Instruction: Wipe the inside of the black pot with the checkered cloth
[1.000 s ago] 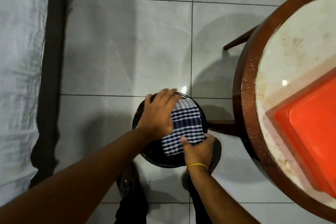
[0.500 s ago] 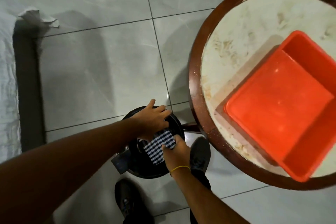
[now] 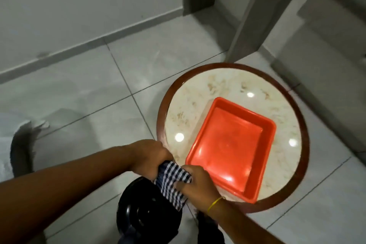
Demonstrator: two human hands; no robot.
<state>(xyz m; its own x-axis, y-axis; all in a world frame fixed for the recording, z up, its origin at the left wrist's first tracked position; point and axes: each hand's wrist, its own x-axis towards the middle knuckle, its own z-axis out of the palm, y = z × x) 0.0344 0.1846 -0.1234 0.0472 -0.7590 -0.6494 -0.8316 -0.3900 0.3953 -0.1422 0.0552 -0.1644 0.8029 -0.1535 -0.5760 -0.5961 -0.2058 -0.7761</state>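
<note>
Left hand and right hand are both clenching the bunched checkered cloth stretched between them. The black pot is sitting directly beneath the hands, cloth overhanging its rim. An orange tray is resting on the round table just beyond the right hand.

A home: tiled floor, round table.

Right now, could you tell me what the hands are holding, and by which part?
Both hold the checkered cloth: the left hand bunches its upper end, the right hand its right edge, above the black pot.
</note>
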